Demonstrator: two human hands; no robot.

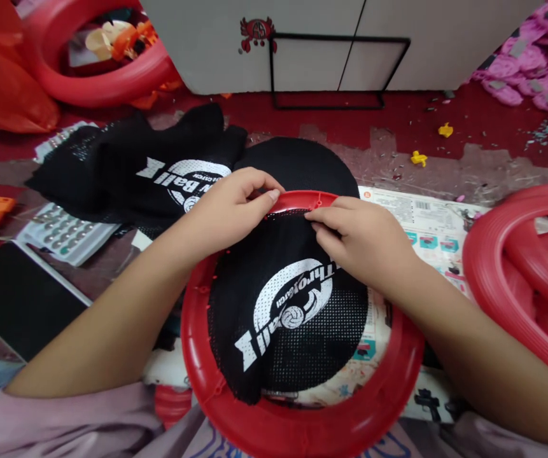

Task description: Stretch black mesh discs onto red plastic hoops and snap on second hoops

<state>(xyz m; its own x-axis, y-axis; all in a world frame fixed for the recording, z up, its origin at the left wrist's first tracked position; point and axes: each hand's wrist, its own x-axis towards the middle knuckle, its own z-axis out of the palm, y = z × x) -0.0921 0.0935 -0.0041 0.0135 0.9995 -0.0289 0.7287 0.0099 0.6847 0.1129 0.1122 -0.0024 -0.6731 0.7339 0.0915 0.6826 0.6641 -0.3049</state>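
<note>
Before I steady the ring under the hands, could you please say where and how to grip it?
Probably grip the ring by its near rim, from the wearer's side, pinching the band: that curve lies bare, while left hand and right hand are at the far rim.

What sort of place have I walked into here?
Probably a small workshop for toys or play gear, though I can't be certain. The clues are several red plastic rings, black mesh pieces printed with a white ball logo, and a heap of similar pink pieces.
</note>
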